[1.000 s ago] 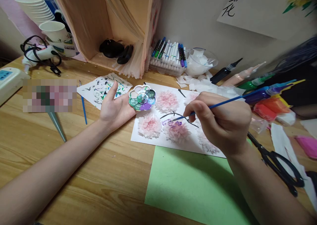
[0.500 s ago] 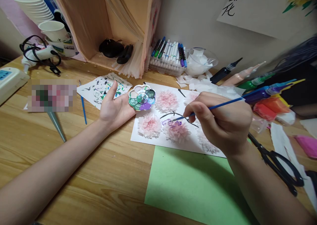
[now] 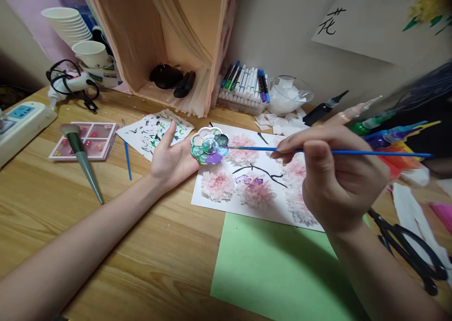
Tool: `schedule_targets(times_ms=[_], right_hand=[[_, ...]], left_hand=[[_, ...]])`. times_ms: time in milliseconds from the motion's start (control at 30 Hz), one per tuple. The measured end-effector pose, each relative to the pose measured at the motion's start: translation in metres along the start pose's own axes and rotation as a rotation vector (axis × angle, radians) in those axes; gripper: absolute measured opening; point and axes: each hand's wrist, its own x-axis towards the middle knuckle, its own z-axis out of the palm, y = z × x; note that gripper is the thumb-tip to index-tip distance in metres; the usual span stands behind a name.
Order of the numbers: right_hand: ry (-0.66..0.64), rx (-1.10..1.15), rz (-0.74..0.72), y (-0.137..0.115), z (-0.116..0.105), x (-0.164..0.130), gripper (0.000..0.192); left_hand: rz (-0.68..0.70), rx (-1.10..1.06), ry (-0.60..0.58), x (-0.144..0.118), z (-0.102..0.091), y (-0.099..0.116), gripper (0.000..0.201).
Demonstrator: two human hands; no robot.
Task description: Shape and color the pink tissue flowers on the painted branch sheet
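The right hand [image 3: 339, 180] pinched a thin blue paintbrush [image 3: 353, 152] at mid-handle, its tip reaching the flower-shaped palette [image 3: 209, 145]. The left hand [image 3: 174, 156] lay palm-up and open on the surface [image 3: 106, 245], the palette resting on its fingers — cradled, not clamped. Both items looked light and rigid (wet wells could spill if tilted); the brush was best gripped near the ferrule. Beneath lay the white sheet [image 3: 215, 205] with tissue flowers — soft, easily crushed.
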Motion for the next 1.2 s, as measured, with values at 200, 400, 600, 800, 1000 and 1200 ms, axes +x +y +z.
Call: schedule_targets(times_ms=[200, 400, 600, 800, 1000, 1200], right_hand=[[-0.197, -0.044, 0.019, 0.004, 0.000, 0.000, 0.021], [-0.224, -0.101, 0.048, 0.002, 0.000, 0.001, 0.023], [-0.182, -0.072, 0.013, 0.004, 0.000, 0.002, 0.020], [-0.225, -0.089, 0.002, 0.002, -0.001, 0.002, 0.022], [-0.018, -0.105, 0.006, 0.000, -0.007, 0.005, 0.036], [-0.146, -0.156, -0.053, 0.005, -0.014, 0.006, 0.040]], left_hand=[[-0.038, 0.023, -0.038, -0.002, 0.003, -0.002, 0.073], [-0.053, 0.018, -0.067, -0.002, 0.002, -0.002, 0.075], [-0.060, 0.017, -0.057, -0.002, 0.002, -0.002, 0.075], [-0.060, 0.020, -0.054, -0.002, 0.003, -0.003, 0.075], [-0.036, 0.029, -0.019, -0.001, 0.002, -0.002, 0.076], [0.006, 0.024, -0.005, 0.000, 0.000, -0.001, 0.073]])
